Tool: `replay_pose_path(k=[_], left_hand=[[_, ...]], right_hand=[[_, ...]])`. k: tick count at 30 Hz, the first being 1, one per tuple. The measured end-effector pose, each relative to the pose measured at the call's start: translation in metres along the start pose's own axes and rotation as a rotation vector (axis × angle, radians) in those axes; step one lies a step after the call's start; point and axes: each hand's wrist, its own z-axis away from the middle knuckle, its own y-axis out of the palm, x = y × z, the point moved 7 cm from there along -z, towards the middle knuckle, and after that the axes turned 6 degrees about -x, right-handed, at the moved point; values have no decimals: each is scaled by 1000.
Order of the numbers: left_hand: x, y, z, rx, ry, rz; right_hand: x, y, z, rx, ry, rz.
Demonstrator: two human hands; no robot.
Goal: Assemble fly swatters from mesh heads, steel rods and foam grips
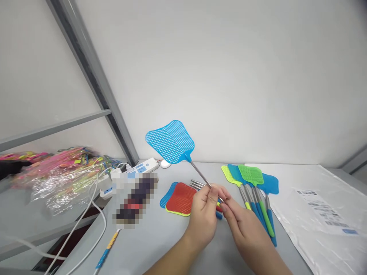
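A fly swatter (172, 141) with a blue perforated head and a thin metal shaft is held up over the table, tilted to the upper left. Around the middle of its shaft, my left hand (204, 212) is closed. My right hand (243, 225) pinches the lower part; its handle end is hidden by the fingers. Below and left lie flat red, blue and yellow-green swatter heads (180, 198), with metal rods (197, 185) partly behind my left hand. To the right rests a pile of fly swatters (250, 175) in green, blue and yellow-green, handles toward me.
A white plastic package (286, 191) with a printed label covers the right side. At the left are a power strip (143, 166), white cables (97, 191) and a pixelated object (134, 202). Clear bags of colourful items (65, 168) lie beyond the metal frame (94, 76).
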Motion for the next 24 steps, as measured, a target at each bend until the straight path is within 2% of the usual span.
replay_pose_path(k=[6,11,14,16,19,21,24], left_hand=[[-41,-27,-13,-279,117,395],[-87,-36,-19,-270,206,385],[-102,-31,-11,-277,253,382],[-100,-26,0,-284,269,366],[-77,-13,20,-264,198,215],[-53,-2,34,-182,94,76],[-35,4,48,-140,43,68]], right_hand=[[3,5,23,43,3,88],[4,-2,50,6,-6,98],[11,-15,56,-10,-35,113],[14,-24,56,-19,-34,114],[14,-33,53,-25,-5,128],[16,-31,51,-10,0,129],[21,-23,46,24,-16,119]])
